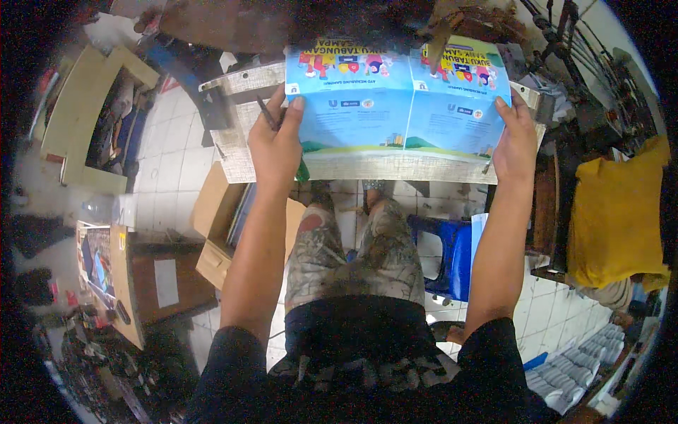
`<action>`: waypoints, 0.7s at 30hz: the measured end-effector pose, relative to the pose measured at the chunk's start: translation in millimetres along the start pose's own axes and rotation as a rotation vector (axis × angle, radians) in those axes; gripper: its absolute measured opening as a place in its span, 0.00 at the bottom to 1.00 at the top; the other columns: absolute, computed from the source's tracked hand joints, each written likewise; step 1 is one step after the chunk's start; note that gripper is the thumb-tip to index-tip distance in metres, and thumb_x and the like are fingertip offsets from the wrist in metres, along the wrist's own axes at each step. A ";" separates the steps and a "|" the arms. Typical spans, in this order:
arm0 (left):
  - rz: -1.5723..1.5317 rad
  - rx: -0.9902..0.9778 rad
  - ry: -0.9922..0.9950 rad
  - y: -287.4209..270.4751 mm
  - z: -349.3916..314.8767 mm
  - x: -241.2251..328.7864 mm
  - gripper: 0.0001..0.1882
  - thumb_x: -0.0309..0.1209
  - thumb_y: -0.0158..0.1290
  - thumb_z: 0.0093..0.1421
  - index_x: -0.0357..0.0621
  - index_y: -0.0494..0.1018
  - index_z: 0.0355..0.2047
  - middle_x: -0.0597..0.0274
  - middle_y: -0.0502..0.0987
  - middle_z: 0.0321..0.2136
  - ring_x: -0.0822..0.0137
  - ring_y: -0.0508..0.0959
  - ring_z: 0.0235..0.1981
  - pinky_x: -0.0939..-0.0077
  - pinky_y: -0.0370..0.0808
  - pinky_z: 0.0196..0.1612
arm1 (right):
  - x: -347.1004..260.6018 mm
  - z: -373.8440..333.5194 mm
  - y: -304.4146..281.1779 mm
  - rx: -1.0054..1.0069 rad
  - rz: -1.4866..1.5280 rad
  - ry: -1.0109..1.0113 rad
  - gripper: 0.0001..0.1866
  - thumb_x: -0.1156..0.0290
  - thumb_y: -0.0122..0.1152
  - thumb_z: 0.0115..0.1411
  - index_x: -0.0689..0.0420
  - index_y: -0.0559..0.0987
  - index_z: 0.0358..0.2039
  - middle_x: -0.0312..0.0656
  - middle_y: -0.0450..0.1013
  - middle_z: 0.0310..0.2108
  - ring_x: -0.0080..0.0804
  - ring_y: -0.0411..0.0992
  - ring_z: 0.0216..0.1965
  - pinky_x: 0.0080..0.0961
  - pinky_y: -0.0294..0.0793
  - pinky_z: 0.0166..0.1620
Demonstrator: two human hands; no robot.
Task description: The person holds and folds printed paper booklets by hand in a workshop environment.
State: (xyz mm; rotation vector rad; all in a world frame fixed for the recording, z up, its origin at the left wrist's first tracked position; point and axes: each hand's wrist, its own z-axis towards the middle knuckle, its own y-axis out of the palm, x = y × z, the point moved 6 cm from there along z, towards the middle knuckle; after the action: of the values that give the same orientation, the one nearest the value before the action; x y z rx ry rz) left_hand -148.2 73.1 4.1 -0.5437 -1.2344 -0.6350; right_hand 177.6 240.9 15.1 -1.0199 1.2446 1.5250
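Note:
A light-blue printed cover sheet (pixel 353 124) with cartoon figures is spread between my two hands, its printing upside down to me. My left hand (pixel 274 148) grips the sheet's left edge with the thumb on top. A slender dark pen-like tool (pixel 265 112) sticks out between the fingers of that hand. Under its wrist side a green piece (pixel 303 170) shows; whether it belongs to that tool, I cannot tell. My right hand (pixel 515 141) pinches the right edge, thumb on top. Beneath the sheet lies a pale, scuffed board (pixel 339 169).
An open cardboard box (pixel 212 263) stands left of my legs, beside a brown wooden box (pixel 169 279). A blue plastic stool (pixel 441 265) is at the right. Yellow cloth (pixel 618 212) hangs farther right, above stacked white bundles (pixel 572 371). A wooden frame-like piece (pixel 78 120) leans far left.

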 end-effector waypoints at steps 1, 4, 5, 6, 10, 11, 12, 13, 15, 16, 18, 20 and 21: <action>-0.018 0.028 0.062 -2.2 0.3 2.7 0.24 0.35 0.54 0.62 0.33 0.68 0.55 0.62 0.77 0.34 0.77 0.70 0.32 0.84 0.68 0.36 | -1.9 -2.6 3.2 -0.001 0.032 0.005 0.25 0.71 0.61 0.57 0.64 0.67 0.53 0.44 0.71 0.45 0.31 0.69 0.47 0.30 0.66 0.52; 0.100 -0.027 -0.129 -4.1 -3.5 -5.2 0.24 0.35 0.54 0.62 0.33 0.67 0.55 0.61 0.77 0.35 0.77 0.70 0.32 0.84 0.67 0.35 | 1.9 -7.2 -0.3 0.026 0.055 0.044 0.24 0.72 0.61 0.56 0.64 0.68 0.52 0.43 0.71 0.44 0.31 0.69 0.47 0.29 0.66 0.52; 0.100 -0.027 -0.127 -3.1 -1.5 -5.4 0.24 0.35 0.54 0.62 0.33 0.67 0.55 0.61 0.77 0.35 0.77 0.70 0.32 0.84 0.67 0.35 | 5.5 -6.7 -3.4 0.055 0.043 0.079 0.24 0.72 0.61 0.56 0.64 0.68 0.52 0.43 0.71 0.44 0.31 0.69 0.47 0.28 0.66 0.51; 0.095 -0.043 -0.136 -2.4 -3.3 -7.5 0.25 0.35 0.54 0.62 0.32 0.67 0.56 0.60 0.77 0.37 0.77 0.71 0.33 0.84 0.68 0.36 | 6.8 -7.2 -4.4 0.053 0.044 0.081 0.24 0.72 0.61 0.56 0.64 0.68 0.52 0.43 0.71 0.44 0.31 0.69 0.47 0.28 0.66 0.51; -0.027 -0.031 -0.066 -1.4 -1.6 -8.8 0.25 0.34 0.54 0.62 0.30 0.66 0.56 0.58 0.77 0.41 0.76 0.73 0.36 0.83 0.69 0.38 | 10.1 -4.7 -4.4 0.015 0.045 0.070 0.24 0.72 0.61 0.56 0.65 0.68 0.52 0.42 0.71 0.43 0.31 0.69 0.46 0.28 0.66 0.51; -0.026 -0.032 -0.069 -1.9 -3.5 -8.4 0.25 0.34 0.54 0.62 0.30 0.66 0.56 0.58 0.77 0.41 0.76 0.73 0.36 0.83 0.69 0.38 | 11.4 -4.2 -3.8 0.001 0.064 0.077 0.24 0.72 0.61 0.56 0.65 0.68 0.52 0.42 0.71 0.43 0.31 0.69 0.46 0.28 0.67 0.51; -0.003 -0.024 -0.095 -1.3 -3.6 -6.3 0.25 0.34 0.54 0.62 0.31 0.66 0.56 0.58 0.77 0.41 0.76 0.73 0.36 0.83 0.69 0.38 | 11.5 -3.2 -5.3 0.002 0.064 0.075 0.24 0.72 0.61 0.56 0.65 0.68 0.52 0.42 0.71 0.43 0.31 0.69 0.46 0.28 0.67 0.51; 0.020 -0.015 -0.121 -0.8 -3.7 -5.7 0.25 0.34 0.54 0.62 0.31 0.67 0.55 0.58 0.77 0.41 0.77 0.73 0.36 0.83 0.69 0.38 | 13.0 -2.5 -7.9 0.016 0.051 0.090 0.24 0.72 0.62 0.56 0.65 0.68 0.52 0.43 0.71 0.44 0.30 0.70 0.46 0.28 0.67 0.50; -0.009 -0.017 -0.109 0.4 -4.4 -7.7 0.25 0.34 0.54 0.62 0.31 0.67 0.55 0.59 0.77 0.41 0.77 0.73 0.36 0.83 0.69 0.38 | 13.1 -3.2 -8.0 0.028 0.039 0.103 0.25 0.71 0.62 0.56 0.65 0.68 0.52 0.44 0.72 0.44 0.30 0.70 0.46 0.28 0.68 0.49; -0.037 -0.018 -0.099 0.4 -4.9 -7.7 0.24 0.33 0.54 0.62 0.31 0.67 0.55 0.59 0.77 0.40 0.77 0.73 0.36 0.83 0.69 0.38 | 11.4 -5.3 -5.0 0.025 0.049 0.101 0.24 0.71 0.62 0.57 0.65 0.68 0.52 0.44 0.72 0.44 0.30 0.70 0.46 0.28 0.68 0.49; -0.051 -0.029 -0.084 0.2 -4.0 -4.7 0.24 0.34 0.54 0.62 0.32 0.68 0.55 0.59 0.77 0.40 0.76 0.73 0.37 0.84 0.69 0.38 | 8.7 -6.4 -4.0 0.025 0.058 0.097 0.23 0.70 0.61 0.57 0.65 0.69 0.51 0.44 0.72 0.44 0.30 0.70 0.45 0.27 0.69 0.48; -0.067 -0.045 -0.070 -0.6 -2.9 -0.9 0.24 0.35 0.54 0.62 0.32 0.68 0.54 0.60 0.77 0.39 0.76 0.73 0.37 0.84 0.69 0.38 | 8.2 -4.8 -2.5 -0.013 0.075 0.129 0.21 0.69 0.59 0.58 0.65 0.70 0.50 0.45 0.73 0.43 0.31 0.71 0.44 0.28 0.69 0.48; -0.058 -0.032 -0.120 -4.0 -2.2 -1.9 0.24 0.36 0.54 0.62 0.33 0.69 0.53 0.62 0.77 0.37 0.77 0.72 0.33 0.85 0.68 0.34 | 4.8 -4.1 1.3 -0.014 0.075 0.128 0.21 0.69 0.59 0.58 0.65 0.70 0.50 0.45 0.73 0.43 0.31 0.71 0.44 0.28 0.69 0.48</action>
State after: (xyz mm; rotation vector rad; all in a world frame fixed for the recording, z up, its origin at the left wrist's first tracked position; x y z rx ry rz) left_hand -150.0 69.0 1.9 -0.5809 -1.3589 -0.6793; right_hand 175.3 237.4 10.2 -1.1055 1.3762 1.5479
